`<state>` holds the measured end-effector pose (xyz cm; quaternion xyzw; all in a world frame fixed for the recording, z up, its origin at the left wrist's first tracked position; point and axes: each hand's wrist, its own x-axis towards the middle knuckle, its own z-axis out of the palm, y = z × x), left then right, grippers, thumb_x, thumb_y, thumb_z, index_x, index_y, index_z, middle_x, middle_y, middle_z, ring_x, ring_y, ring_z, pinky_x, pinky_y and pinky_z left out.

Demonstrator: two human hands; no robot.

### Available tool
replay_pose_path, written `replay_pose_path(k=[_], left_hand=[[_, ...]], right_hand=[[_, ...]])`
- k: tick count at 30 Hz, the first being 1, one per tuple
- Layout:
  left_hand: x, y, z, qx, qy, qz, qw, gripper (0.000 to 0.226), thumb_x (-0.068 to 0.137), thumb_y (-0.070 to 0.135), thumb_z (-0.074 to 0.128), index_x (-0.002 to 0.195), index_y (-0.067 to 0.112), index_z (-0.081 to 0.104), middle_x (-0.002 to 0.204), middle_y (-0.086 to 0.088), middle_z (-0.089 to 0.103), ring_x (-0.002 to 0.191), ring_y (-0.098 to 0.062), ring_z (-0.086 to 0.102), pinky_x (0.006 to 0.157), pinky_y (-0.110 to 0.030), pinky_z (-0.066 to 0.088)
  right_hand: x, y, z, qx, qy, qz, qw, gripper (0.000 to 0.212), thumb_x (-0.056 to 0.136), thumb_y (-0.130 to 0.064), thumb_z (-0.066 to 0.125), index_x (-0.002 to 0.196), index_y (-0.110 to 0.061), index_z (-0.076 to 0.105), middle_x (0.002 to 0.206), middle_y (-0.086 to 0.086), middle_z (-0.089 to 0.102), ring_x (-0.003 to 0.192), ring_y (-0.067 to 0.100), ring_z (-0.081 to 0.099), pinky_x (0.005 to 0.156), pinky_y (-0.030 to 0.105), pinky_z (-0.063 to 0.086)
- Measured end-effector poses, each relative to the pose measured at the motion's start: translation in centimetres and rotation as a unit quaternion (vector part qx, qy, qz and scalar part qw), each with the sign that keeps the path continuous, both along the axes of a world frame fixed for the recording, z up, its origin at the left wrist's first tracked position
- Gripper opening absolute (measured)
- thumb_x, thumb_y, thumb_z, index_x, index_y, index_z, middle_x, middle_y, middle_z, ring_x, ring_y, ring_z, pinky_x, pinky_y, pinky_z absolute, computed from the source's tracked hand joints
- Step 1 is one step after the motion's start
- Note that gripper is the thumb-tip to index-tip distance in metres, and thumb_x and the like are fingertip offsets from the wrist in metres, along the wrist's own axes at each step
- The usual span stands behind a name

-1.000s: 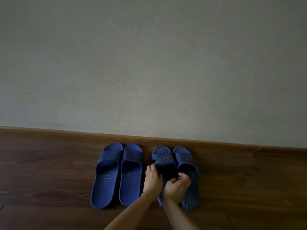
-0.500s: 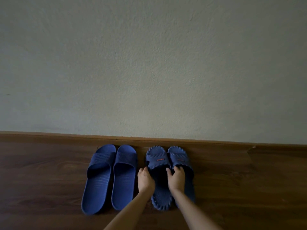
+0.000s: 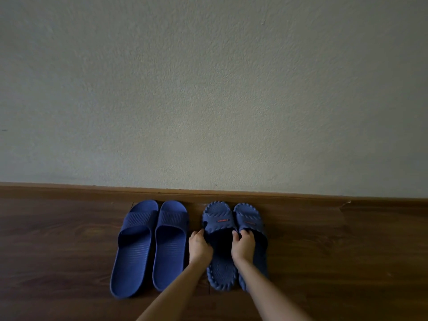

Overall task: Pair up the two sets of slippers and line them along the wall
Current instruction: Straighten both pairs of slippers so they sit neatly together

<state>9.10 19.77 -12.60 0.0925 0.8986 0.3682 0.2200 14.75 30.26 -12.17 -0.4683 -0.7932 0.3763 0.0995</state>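
Two pairs of blue slippers stand side by side, toes against the skirting board. The left pair is plain with ribbed straps: one slipper (image 3: 133, 249) and its mate (image 3: 170, 245). The right pair is darker, with scalloped edges and small red labels. My left hand (image 3: 199, 246) curls its fingers over the outer left edge of the left scalloped slipper (image 3: 218, 222). My right hand (image 3: 244, 246) grips the strap edge of the right scalloped slipper (image 3: 249, 218), hiding most of its footbed.
A pale textured wall (image 3: 213, 100) fills the upper view, with a brown wooden skirting board (image 3: 69, 191) at its foot. Dark wood flooring (image 3: 335, 262) stretches left and right of the slippers.
My hands, bunched together over the scalloped pair a second ago, have spread apart, one to each slipper. The scalloped pair now sits straighter and parallel, toes at the skirting board.
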Motion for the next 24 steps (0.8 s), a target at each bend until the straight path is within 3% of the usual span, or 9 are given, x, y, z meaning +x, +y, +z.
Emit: replay_pose_path(k=[5, 11, 17, 24], left_hand=[[-0.1, 0.2, -0.1, -0.013, -0.007, 0.006, 1.000, 0.047, 0.083, 0.000, 0.051, 0.130, 0.001, 0.050, 0.128, -0.017, 0.054, 0.121, -0.031, 0.049, 0.104, -0.037, 0.043], [0.2, 0.9, 1.4, -0.040, 0.005, 0.034, 0.999, 0.030, 0.089, 0.027, 0.051, 0.106, 0.004, 0.061, 0.115, -0.014, 0.061, 0.112, -0.032, 0.052, 0.087, -0.040, 0.048], [-0.4, 0.7, 1.5, -0.031, 0.022, 0.018, 0.999, 0.029, 0.090, 0.016, 0.053, 0.117, 0.006, 0.049, 0.118, -0.014, 0.058, 0.107, -0.031, 0.058, 0.084, -0.039, 0.051], [-0.8, 0.5, 1.6, 0.008, -0.006, 0.042, 0.999, 0.032, 0.085, 0.017, 0.059, 0.114, 0.005, 0.053, 0.116, -0.016, 0.062, 0.106, -0.032, 0.059, 0.085, -0.040, 0.050]], right_hand=[[-0.5, 0.1, 0.0, -0.005, -0.003, -0.015, 1.000, 0.029, 0.098, -0.018, 0.049, 0.107, 0.007, 0.063, 0.121, 0.022, 0.054, 0.113, 0.035, 0.054, 0.094, 0.038, 0.045], [-1.1, -0.2, 0.2, 0.001, -0.027, -0.044, 0.999, 0.027, 0.096, -0.016, 0.053, 0.111, 0.005, 0.061, 0.126, 0.021, 0.053, 0.119, 0.035, 0.052, 0.098, 0.039, 0.044], [-1.0, 0.1, 0.0, -0.025, -0.029, -0.053, 0.998, 0.022, 0.091, -0.009, 0.057, 0.110, 0.003, 0.059, 0.125, 0.021, 0.054, 0.118, 0.035, 0.053, 0.097, 0.040, 0.045], [-1.2, -0.1, 0.0, -0.031, -0.020, -0.073, 0.997, 0.027, 0.091, -0.009, 0.057, 0.115, 0.003, 0.057, 0.127, 0.021, 0.053, 0.120, 0.035, 0.051, 0.098, 0.040, 0.044]])
